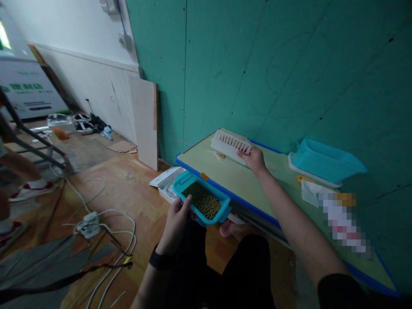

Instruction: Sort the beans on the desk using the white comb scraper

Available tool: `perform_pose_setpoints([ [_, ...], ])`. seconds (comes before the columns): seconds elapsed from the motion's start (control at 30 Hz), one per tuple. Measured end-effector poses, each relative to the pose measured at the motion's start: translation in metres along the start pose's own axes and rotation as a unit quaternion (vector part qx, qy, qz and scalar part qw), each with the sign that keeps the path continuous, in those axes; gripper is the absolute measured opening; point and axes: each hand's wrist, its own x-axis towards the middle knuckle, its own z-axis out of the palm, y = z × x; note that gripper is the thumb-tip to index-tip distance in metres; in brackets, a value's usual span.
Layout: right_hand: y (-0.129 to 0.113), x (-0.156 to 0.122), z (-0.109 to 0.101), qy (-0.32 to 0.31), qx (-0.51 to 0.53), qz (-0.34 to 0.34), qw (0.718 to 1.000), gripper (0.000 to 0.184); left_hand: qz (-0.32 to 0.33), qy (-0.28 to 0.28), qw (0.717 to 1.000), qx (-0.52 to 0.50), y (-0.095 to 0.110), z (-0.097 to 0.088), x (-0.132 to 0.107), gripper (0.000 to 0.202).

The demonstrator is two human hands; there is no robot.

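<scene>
My left hand [177,216] is closed on the near edge of a teal plastic container [180,188], held beside the table's edge. Inside lie dark green beans [195,190] and, towards the right, yellowish beans [211,207]. My right hand [255,159] grips the end of a white slotted plastic strip [228,149], thumb on top. The strip is tilted over the pale green tabletop [247,184], and beans show through its slots. Just in front of it, a small pile of pale yellowish bits [220,156] rests on the table.
At the table's right end, a larger teal bin [328,161] stands by a white tray [291,162] and a white packet [310,192]. A white box [167,193] is below the container. Cables and a power strip [90,224] lie on the floor; another person's legs [24,171] are at left.
</scene>
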Motion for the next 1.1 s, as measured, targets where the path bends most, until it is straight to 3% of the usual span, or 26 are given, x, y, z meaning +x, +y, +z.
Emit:
perform_pose_setpoints([
  [0.3, 0.003, -0.006, 0.005, -0.003, 0.050, 0.045, 0.998, 0.017, -0.003, -0.010, 1.000, 0.009, 0.013, 0.011, -0.016, 0.040],
  [1.1, 0.005, -0.005, 0.011, -0.044, 0.094, 0.058, 0.993, 0.017, -0.008, -0.014, 1.000, -0.007, 0.009, 0.009, -0.018, 0.040],
])
